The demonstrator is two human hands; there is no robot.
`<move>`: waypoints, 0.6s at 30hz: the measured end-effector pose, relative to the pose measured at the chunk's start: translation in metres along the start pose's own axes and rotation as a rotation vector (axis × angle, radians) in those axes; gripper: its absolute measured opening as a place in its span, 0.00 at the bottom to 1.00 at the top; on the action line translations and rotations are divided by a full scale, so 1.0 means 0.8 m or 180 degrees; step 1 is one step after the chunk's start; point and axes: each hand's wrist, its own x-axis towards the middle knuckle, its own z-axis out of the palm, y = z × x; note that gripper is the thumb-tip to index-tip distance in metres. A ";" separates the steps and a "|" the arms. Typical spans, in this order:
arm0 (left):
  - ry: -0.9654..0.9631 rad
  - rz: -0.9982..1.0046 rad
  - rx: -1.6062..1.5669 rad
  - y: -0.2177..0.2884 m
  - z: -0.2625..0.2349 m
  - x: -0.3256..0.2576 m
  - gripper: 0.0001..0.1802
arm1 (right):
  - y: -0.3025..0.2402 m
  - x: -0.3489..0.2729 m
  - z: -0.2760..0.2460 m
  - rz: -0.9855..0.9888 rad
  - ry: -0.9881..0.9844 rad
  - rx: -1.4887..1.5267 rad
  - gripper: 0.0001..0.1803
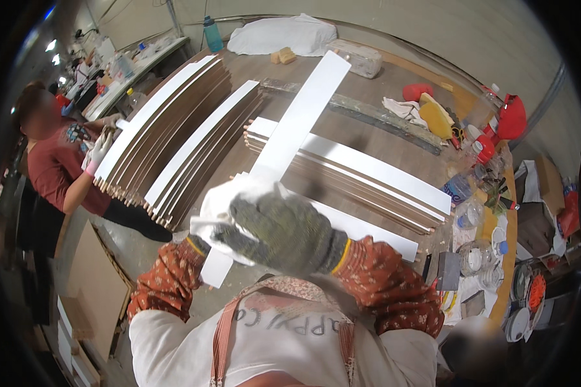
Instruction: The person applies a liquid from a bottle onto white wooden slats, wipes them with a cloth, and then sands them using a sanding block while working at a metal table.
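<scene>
A long white slat (pixel 303 122) slants across the middle, raised over the bench, with a small peg at its far end. My right hand (pixel 284 232), in a dark grey-green knit glove, is closed on a bunched white cloth (pixel 223 200) against the slat's near part. Mostly behind the cloth, my left hand (pixel 201 245), also gloved, grips the slat near its lower end; most of its fingers are hidden. Below and to the right lie stacked white slats (pixel 374 164) with wooden pegs at their ends. Another white slat (pixel 368 229) lies closer to me.
Two tall stacks of slats (pixel 155 126) (pixel 206 138) stand at the left. A person (pixel 58 155) in a red top touches the outer one. Bottles (pixel 471 213), rags and red containers crowd the bench's right side. A long stained bar (pixel 381 116) and a wrapped block (pixel 355 58) lie farther back.
</scene>
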 end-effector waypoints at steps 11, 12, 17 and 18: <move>0.0030 -0.1479 0.0212 -0.014 -0.012 -0.116 0.36 | 0.149 -0.053 -0.070 0.2201 0.0314 -0.1411 0.24; 0.0022 -0.1564 0.0429 -0.015 -0.012 -0.114 0.34 | 0.165 -0.070 -0.086 0.2122 0.0334 -0.1591 0.23; -0.0154 -0.1528 0.0457 0.001 0.005 -0.096 0.34 | 0.143 -0.111 -0.138 0.2570 0.0130 -0.1868 0.21; -0.0198 -0.1508 0.0484 0.003 0.005 -0.091 0.34 | 0.127 -0.115 -0.148 0.2613 0.0064 -0.1963 0.21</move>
